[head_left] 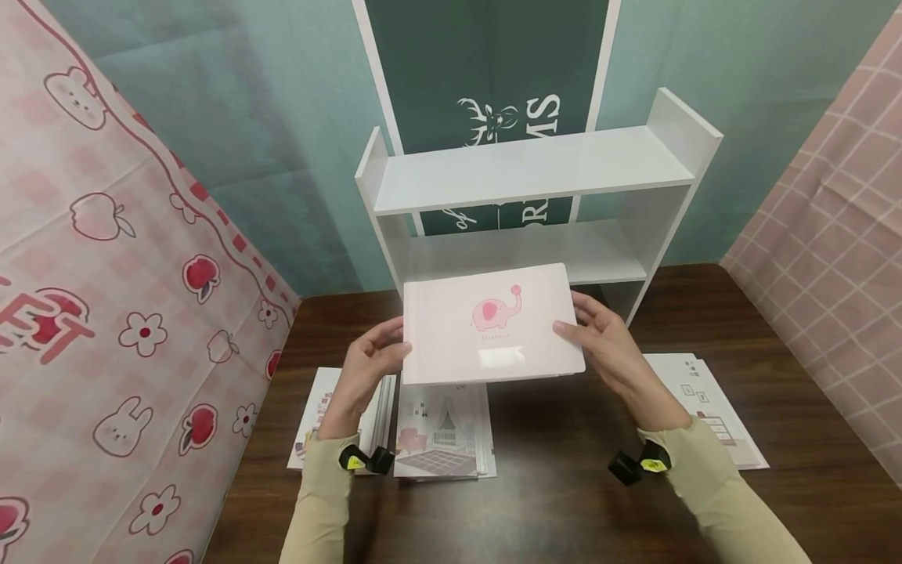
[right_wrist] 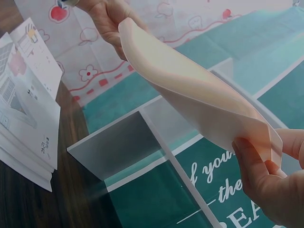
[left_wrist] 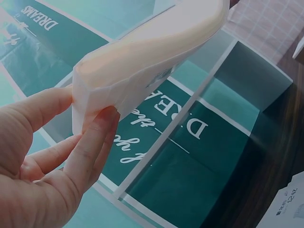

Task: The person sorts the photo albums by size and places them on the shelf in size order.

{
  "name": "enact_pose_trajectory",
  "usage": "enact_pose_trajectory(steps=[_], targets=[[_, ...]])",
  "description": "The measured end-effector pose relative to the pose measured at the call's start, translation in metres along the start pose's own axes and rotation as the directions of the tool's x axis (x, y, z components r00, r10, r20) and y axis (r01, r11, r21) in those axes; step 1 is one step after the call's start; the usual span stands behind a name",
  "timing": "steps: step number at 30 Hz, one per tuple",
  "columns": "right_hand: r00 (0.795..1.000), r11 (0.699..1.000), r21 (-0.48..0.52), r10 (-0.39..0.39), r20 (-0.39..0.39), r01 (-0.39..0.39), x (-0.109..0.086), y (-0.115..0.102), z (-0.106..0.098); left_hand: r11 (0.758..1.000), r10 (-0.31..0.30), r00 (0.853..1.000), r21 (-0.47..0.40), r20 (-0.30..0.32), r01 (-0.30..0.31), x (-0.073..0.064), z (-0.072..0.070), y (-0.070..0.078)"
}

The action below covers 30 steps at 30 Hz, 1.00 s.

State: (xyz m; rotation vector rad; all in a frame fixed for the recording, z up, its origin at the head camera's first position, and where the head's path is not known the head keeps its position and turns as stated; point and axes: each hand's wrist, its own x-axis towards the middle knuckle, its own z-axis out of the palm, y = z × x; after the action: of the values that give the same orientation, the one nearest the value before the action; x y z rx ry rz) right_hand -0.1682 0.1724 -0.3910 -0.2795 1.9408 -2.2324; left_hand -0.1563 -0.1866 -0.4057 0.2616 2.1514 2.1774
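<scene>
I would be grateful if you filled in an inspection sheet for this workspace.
Surface: dark wood-grain table.
Job's things: elephant booklet, held raised in front of the white shelf.
Clutter: left paper stack and middle paper stack side by side; right paper stack apart from them.
Grippers: left hand pinches the booklet's left edge; right hand pinches its right edge.
Cables: nothing seen.
Surroundings: pink fruit-and-animal cloth on the left, pink checked cloth on the right, green backdrop with white lettering behind the shelf.
</scene>
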Motion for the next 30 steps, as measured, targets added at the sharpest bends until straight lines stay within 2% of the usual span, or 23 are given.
enact_pose_trajectory(steps=[11, 20, 30], targets=[[1.0, 1.0, -0.001, -0.001, -0.012, 0.001, 0.001, -0.007, 0.001, 1.0, 0.018, 0.999, 0.015, -0.03, -0.018, 0.001, 0.001, 0.007], [1.0, 0.999, 0.033, -0.025, 0.007, 0.025, 0.002, -0.012, 0.003, 0.998, 0.052, 0.998, 0.025, -0.028, -0.052, 0.002, -0.001, 0.009], [0.999, 0.999, 0.001, -0.04, 0.003, 0.04, 0.005, -0.015, 0.004, 0.997, 0.071, 0.997, 0.013, -0.032, -0.071, 0.003, -0.001, 0.014]])
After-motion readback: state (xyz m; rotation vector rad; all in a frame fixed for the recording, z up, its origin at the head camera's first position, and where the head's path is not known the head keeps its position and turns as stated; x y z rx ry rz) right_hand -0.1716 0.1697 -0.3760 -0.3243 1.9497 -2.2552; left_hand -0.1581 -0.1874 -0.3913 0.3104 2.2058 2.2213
